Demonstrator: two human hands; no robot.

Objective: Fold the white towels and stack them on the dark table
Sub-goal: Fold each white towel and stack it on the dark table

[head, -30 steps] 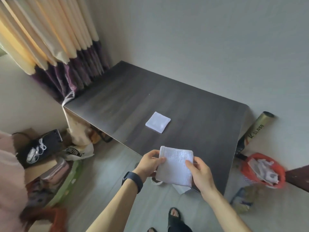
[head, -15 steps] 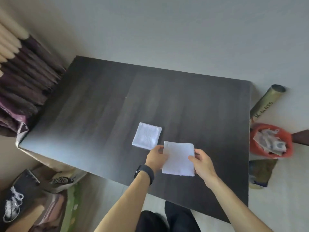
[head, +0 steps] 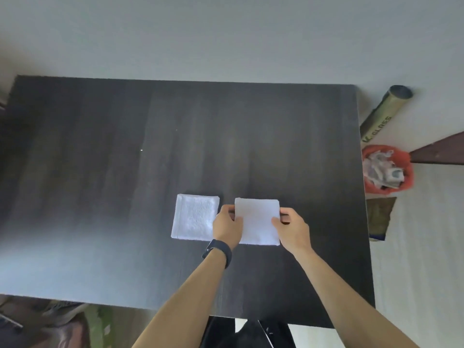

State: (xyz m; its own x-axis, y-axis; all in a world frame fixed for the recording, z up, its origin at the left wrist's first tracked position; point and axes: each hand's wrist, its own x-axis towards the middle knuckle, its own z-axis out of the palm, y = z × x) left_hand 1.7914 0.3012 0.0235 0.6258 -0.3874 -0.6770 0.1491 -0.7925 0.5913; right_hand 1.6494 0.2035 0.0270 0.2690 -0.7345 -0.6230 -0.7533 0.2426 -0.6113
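A folded white towel [head: 193, 217] lies flat on the dark table [head: 100, 172], near the middle front. Just to its right I hold a second folded white towel [head: 258, 221] over the tabletop. My left hand [head: 228, 226], with a black watch on the wrist, grips that towel's left edge. My right hand [head: 291, 228] grips its right edge. I cannot tell whether the held towel touches the table. My left hand covers part of the lying towel's right edge.
The table's back edge meets a pale wall. On the floor to the right stand a red bin [head: 386, 172] full of paper and a gold tube [head: 384, 113]. Clutter [head: 50, 322] lies on the floor at the lower left.
The view has swung over the table. Both hands carried the held towel forward from beyond the table's front edge to a spot beside the lying towel.
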